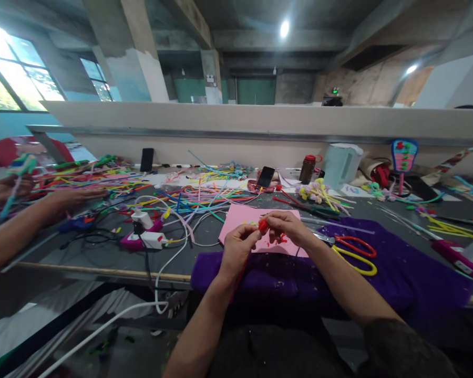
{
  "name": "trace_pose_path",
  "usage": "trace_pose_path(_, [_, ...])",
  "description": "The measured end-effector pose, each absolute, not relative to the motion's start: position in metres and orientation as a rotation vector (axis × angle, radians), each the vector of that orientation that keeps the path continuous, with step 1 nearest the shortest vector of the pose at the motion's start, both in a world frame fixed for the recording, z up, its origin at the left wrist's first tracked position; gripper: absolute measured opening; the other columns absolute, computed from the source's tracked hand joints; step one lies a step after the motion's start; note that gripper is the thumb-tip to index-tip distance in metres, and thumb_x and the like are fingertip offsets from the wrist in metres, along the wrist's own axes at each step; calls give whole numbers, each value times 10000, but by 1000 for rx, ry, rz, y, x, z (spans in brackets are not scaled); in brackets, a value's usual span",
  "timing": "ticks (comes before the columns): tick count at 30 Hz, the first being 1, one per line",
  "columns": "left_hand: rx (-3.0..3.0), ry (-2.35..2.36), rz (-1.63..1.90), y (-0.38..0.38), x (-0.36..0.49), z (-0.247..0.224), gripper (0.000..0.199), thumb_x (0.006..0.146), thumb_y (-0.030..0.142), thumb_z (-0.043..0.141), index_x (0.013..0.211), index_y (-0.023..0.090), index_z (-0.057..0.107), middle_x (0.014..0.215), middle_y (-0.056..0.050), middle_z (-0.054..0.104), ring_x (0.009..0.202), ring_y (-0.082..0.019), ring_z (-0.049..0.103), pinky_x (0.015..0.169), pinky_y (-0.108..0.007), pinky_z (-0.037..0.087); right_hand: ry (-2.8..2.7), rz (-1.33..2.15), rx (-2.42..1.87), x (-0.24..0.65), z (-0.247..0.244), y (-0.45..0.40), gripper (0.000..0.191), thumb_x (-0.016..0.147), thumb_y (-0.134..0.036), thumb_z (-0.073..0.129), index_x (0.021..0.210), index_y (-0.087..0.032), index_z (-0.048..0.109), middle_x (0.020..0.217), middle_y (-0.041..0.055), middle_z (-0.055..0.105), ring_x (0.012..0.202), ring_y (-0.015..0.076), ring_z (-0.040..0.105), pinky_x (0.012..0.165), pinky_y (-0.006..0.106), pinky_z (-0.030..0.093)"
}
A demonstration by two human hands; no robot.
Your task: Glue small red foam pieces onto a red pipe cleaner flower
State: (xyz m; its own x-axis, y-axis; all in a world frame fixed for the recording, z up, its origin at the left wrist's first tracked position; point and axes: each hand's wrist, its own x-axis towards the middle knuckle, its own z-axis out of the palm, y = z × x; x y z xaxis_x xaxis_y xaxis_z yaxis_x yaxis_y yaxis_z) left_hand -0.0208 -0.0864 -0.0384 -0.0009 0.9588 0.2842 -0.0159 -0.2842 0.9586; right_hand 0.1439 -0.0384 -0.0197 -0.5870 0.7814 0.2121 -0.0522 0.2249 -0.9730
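Between the fingertips of both my hands is a small red fuzzy bundle of pipe cleaner [263,226]. My left hand [239,245] pinches it from the left, and a red strand hangs below that hand. My right hand [284,227] grips the same bundle from the right, its fingers closed. Under my hands lies a pink sheet [232,223] sprinkled with red clippings [278,240]. Scissors with red and yellow handles [355,247] rest by my right forearm on a purple cloth [394,262].
Loose coloured pipe cleaners [205,195] cover the table's back and left. Power strips [145,239] with trailing white cables lie at left. A phone [265,177], bottle [308,168], kettle [342,164] and green-handled pliers [319,211] stand or lie behind. Another person's arms [27,226] reach in from the left.
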Motion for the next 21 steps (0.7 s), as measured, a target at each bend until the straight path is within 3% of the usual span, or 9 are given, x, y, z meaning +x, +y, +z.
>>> trace_pose_path(6, [1457, 1099, 1468, -89, -18, -35, 196, 668, 335, 611, 734, 152, 634, 606, 13, 570, 507, -82, 460, 497, -200, 378, -1751, 1442, -648, 141, -27, -36, 391, 657, -321, 683, 993, -154, 571, 747, 15, 627, 489, 93, 580, 394, 172, 426])
trace_pose_path(21, [1516, 1150, 1503, -86, -18, -38, 148, 693, 322, 584, 698, 175, 595, 525, 51, 495, 470, -72, 430, 471, -194, 344, -1851, 1403, -651, 139, -26, -40, 354, 643, -347, 693, 913, -147, 581, 682, -6, 585, 534, 101, 589, 419, 171, 425])
